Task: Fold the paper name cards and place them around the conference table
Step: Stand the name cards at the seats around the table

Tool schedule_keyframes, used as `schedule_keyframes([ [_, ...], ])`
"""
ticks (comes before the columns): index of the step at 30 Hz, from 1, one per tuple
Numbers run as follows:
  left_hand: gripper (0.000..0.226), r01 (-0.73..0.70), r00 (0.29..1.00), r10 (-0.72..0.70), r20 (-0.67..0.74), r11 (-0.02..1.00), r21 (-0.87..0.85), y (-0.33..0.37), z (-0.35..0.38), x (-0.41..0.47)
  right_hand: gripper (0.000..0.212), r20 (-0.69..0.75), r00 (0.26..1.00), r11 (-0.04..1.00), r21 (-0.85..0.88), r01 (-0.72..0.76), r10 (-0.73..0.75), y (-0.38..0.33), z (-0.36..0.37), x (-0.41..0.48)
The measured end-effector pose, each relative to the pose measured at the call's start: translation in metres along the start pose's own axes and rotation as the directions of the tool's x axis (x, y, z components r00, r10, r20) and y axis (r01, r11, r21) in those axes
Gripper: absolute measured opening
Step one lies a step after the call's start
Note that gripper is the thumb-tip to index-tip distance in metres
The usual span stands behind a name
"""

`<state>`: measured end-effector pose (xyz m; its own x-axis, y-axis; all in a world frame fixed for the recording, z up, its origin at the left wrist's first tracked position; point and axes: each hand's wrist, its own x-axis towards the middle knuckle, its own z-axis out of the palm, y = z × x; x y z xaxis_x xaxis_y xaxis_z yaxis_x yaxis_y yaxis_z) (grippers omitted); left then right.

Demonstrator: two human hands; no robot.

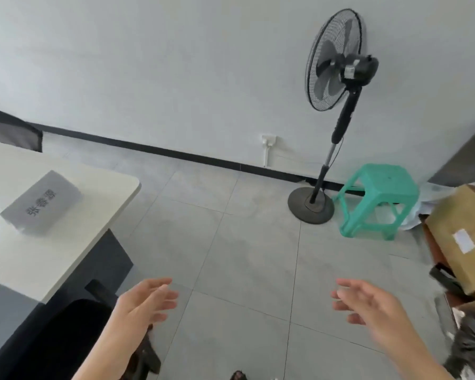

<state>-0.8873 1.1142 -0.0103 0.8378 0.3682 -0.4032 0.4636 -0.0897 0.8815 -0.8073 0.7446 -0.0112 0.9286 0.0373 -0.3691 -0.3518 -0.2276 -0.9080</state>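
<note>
Folded name card (41,202) standing tent-wise on white table (74,242), near rounded corner at far left; printed face toward camera. Black chair (52,338) below table edge. Left hand (140,305) raised over tiled floor (244,256), fingers apart, holding nothing. Right hand (368,305) likewise empty, fingers spread. Fan (335,78) against wall; green stool (379,198) beside its base; cardboard box (461,237) far right.

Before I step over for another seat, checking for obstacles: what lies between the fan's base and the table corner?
Only bare floor tiles between fan base and table corner, in the head view.
</note>
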Motion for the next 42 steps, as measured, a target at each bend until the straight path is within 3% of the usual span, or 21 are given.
schedule_keyframes([
  [1, 0.017, -0.027, 1.0, 0.027, 0.0, 1.0, -0.008, 0.015, 0.0, 0.012, 0.012, 0.007, 1.0, 1.0, 0.001, 0.019, -0.019, -0.01, 0.003, 0.019],
  [5, 0.019, -0.037, 0.997, 0.034, -0.063, 0.998, -0.044, 0.045, -0.011, 0.063, 0.014, 0.058, 0.998, 0.997, -0.077, 0.016, -0.012, -0.041, 0.027, 0.098],
  [12, 0.02, 0.195, 0.929, -0.236, -0.285, 0.967, -0.165, 0.035, -0.041, 0.144, 0.013, 0.275, 0.961, 0.989, -0.139, 0.05, -0.01, -0.094, 0.096, 0.265],
  [20, 0.021, 0.184, 0.797, -0.33, -0.505, 0.93, -0.318, 0.079, -0.05, 0.197, 0.013, 0.582, 0.813, 0.949, -0.236, 0.208, -0.034, -0.204, 0.21, 0.415],
  [29, 0.021, 0.193, 0.601, -0.532, -0.596, 0.821, -0.538, 0.06, -0.088, 0.219, 0.015, 0.805, 0.592, 0.902, -0.274, 0.335, 0.025, -0.25, 0.372, 0.461],
  [42, 0.017, 0.007, 0.5, -0.385, -0.776, 0.898, -0.441, 0.088, -0.262, 0.298, 0.017, 0.896, 0.44, 0.846, -0.281, 0.454, 0.062, -0.317, 0.569, 0.466],
])
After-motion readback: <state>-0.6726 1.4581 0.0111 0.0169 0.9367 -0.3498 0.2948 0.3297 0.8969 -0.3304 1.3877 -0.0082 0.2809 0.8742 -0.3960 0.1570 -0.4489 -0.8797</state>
